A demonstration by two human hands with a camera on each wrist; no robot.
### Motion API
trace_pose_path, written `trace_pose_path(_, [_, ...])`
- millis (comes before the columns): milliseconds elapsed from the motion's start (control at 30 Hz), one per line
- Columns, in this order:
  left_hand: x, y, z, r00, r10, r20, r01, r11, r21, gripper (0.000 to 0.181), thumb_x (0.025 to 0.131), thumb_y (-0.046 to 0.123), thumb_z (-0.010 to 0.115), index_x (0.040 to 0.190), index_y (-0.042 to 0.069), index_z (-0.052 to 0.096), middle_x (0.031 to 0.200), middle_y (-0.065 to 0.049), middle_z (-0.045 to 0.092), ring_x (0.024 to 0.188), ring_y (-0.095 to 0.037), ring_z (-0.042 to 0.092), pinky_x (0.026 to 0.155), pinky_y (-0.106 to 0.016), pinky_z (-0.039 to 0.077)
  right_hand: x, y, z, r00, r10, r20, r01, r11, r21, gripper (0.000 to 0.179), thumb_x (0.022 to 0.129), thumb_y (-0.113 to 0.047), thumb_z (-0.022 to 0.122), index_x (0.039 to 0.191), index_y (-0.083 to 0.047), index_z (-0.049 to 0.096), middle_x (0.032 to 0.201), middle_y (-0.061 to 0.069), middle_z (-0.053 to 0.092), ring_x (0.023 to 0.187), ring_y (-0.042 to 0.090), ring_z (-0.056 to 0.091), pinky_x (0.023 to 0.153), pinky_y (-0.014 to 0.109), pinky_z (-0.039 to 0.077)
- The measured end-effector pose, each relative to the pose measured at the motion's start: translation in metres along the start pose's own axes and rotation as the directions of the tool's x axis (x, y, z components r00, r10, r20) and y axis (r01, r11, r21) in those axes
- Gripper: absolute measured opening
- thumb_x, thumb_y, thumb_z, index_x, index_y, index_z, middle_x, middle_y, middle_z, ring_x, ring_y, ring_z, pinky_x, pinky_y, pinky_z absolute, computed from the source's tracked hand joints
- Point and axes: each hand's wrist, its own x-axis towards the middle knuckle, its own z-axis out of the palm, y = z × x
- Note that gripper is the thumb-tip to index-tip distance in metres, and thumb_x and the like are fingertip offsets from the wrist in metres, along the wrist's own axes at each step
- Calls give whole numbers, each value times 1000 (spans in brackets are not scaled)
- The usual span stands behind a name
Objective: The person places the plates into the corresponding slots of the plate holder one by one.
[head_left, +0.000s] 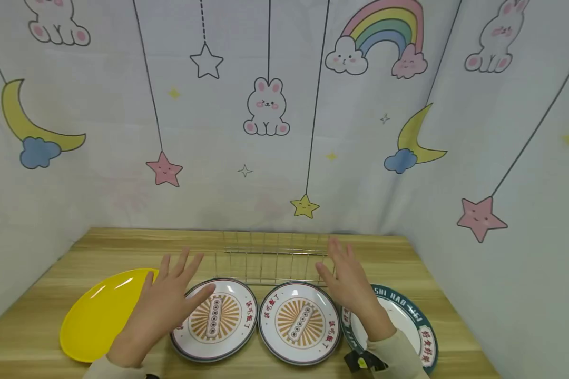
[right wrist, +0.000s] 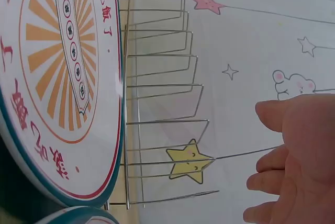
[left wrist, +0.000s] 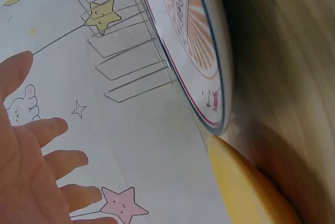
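While the left hand (head_left: 163,302) and right hand (head_left: 353,281) hover, grip released, work seems barely begun: yellow plate (head_left: 99,316), patterned plates (head_left: 220,318) and green-rimmed plate (head_left: 406,322) lie toward the tabletop's (head_left: 147,243) near edge, outside the wire rack (head_left: 277,266).

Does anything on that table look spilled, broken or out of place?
No, nothing stands out. The yellow plate, two sunburst plates and green-rimmed plate lie in a row before the wire rack, with no visible chips or spills. The left hand and right hand hide parts of some, so I can't vouch for those.
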Motion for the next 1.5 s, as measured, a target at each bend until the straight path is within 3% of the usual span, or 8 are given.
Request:
trace_pose_path(267, [-11, -27, -4, 998, -41, 38, 42, 998, -39, 93, 90, 75, 43, 158, 14, 26, 159, -25, 17, 140, -58, 9, 102, -79, 8, 5, 16, 5, 999, 32, -42, -31, 999, 39, 63, 105, -31, 49, 154, 2, 26, 160, 21, 20, 146, 44, 12, 115, 61, 16])
trace_pose_path(633, [-22, -80, -14, 989, -142, 51, 142, 990, -6, 95, 92, 70, 46, 157, 6, 19, 151, -38, 21, 128, -70, 16, 93, -84, 17, 12, 27, 10, 996, 65, -64, -59, 993, 102, 53, 103, -20, 51, 146, 8, 39, 151, 26, 36, 139, 43, 33, 114, 56, 25])
trace_pose_path(900, [-36, -128, -30, 949, -280, 146, 290, 956, -53, 102, 97, 67, 38, 152, -10, 1, 141, -52, 7, 118, -76, 15, 87, -85, 22, 15, 30, 16, 994, 75, -80, -65, 990, 129, 48, 101, -15, 56, 142, 7, 45, 143, 28, 46, 119, 43, 55, 98, 54, 47])
trace_pose_path(1000, [-42, -142, -33, 944, -288, 162, 300, 952, -60, 103, 98, 65, 38, 149, -15, -2, 139, -53, 7, 118, -74, 17, 88, -84, 24, 15, 30, 16, 993, 77, -89, -63, 987, 147, 47, 101, -12, 55, 142, 7, 45, 137, 28, 52, 111, 40, 61, 91, 51, 53])
trace_pose_path(1200, [-53, -166, -28, 955, -257, 147, 270, 960, -71, 99, 101, 57, 42, 143, -24, 5, 133, -55, 19, 116, -70, 25, 90, -81, 28, 15, 32, 18, 989, 67, -128, -48, 987, 151, 43, 100, -8, 56, 140, 7, 48, 114, 20, 67, 99, 34, 67, 83, 46, 57])
trace_pose_path(1300, [-59, -175, -24, 952, -257, 167, 275, 957, -93, 96, 101, 55, 41, 143, -24, 8, 132, -55, 20, 115, -69, 27, 87, -80, 31, 16, 32, 18, 988, 83, -132, -64, 988, 140, 42, 100, -8, 57, 140, 4, 50, 109, 17, 70, 97, 32, 67, 81, 44, 57])
trace_pose_path(1433, [-60, -181, -24, 920, -298, 254, 331, 938, -100, 97, 101, 59, 35, 142, -25, 7, 130, -54, 22, 113, -67, 31, 84, -77, 37, 18, 31, 16, 987, 105, -125, -85, 984, 157, 42, 100, -8, 57, 140, 3, 51, 107, 16, 71, 96, 31, 68, 71, 38, 57])
trace_pose_path(1500, [-59, -183, -24, 895, -319, 313, 370, 922, -117, 100, 101, 62, 33, 141, -25, 4, 132, -54, 21, 114, -67, 32, 87, -76, 36, 20, 30, 14, 986, 103, -130, -80, 982, 170, 41, 101, -8, 57, 140, 2, 51, 107, 15, 72, 95, 30, 68, 67, 35, 55])
